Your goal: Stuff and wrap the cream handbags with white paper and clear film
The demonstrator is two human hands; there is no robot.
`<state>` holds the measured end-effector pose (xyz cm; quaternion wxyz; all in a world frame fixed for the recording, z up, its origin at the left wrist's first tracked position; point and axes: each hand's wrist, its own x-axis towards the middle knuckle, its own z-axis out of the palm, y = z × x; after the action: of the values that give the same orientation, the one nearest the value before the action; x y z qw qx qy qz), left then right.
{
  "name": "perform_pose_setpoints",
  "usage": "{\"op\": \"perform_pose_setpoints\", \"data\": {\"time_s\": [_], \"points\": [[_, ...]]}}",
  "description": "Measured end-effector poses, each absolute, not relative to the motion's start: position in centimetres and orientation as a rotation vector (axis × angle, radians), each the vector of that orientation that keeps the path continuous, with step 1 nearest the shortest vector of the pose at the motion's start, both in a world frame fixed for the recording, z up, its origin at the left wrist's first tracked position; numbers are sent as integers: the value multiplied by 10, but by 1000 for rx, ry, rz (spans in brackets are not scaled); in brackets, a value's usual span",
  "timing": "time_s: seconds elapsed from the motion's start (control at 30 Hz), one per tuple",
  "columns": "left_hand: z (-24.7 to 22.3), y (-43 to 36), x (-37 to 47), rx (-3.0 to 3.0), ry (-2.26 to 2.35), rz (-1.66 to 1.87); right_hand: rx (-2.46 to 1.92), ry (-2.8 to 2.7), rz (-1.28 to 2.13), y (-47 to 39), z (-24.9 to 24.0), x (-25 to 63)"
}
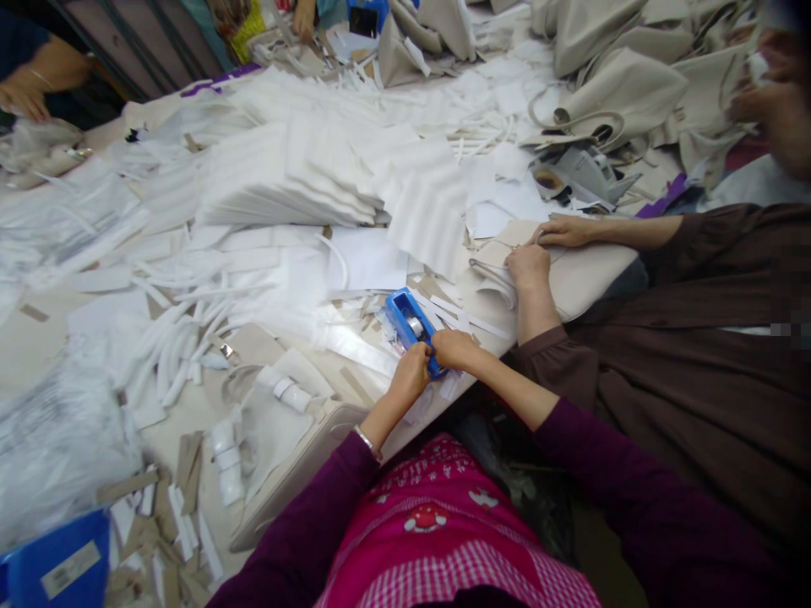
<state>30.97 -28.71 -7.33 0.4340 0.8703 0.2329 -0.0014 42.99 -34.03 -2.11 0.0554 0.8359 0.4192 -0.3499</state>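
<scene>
A blue tape dispenser (pixel 399 309) with a roll in it lies near the table's front edge. My left hand (pixel 411 371) and my right hand (pixel 454 350) meet at its near end, one on each side, with fingers closed. Whatever is pinched between them is too small to make out. To the left of my left forearm lies a cream handbag (pixel 317 452) on its side, its handles wrapped in white padding (pixel 292 393). Scraps of white and tan paper are scattered around the dispenser.
Stacked white foam sheets (pixel 285 181) rise behind the dispenser. Foam strips (pixel 174 355) and clear plastic bags (pixel 60 447) cover the left side. A co-worker's hands (pixel 532 262) handle a beige piece close on my right. A blue box (pixel 57 561) sits front left.
</scene>
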Motion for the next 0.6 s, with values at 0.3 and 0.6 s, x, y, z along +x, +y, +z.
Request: {"op": "perform_pose_setpoints", "data": {"time_s": [0.3,0.6], "points": [[-79,-288,308,2092,571,76,3012,1455,-802,-383,-21,435],[-83,-291,305,2009,580,122,2682,1218,-1132,-352,-28,441]]}}
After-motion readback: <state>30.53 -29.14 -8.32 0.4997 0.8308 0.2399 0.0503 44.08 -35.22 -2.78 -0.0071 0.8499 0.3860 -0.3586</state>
